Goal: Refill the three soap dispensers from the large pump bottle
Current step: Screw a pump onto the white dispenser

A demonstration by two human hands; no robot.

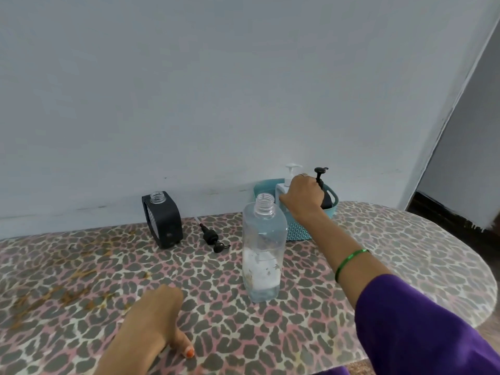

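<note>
A large clear bottle (pixel 263 250) stands uncapped mid-table, with a little liquid at its bottom. A black dispenser (pixel 162 220) stands open-necked at the back left, and its black pump (pixel 213 238) lies on the table beside it. In the teal basket (pixel 300 231) at the back stand a white dispenser (pixel 290 175) and a black dispenser (pixel 323 182), both with pumps on. My right hand (pixel 303 194) reaches into the basket and grips the black dispenser below its pump. My left hand (pixel 159 318) rests on the table near the front edge, fingers curled under.
The table (pixel 392 255) has a leopard-print cover and a rounded right end. A pale wall runs right behind the basket and dispensers. Brownish stains mark the cover at the left.
</note>
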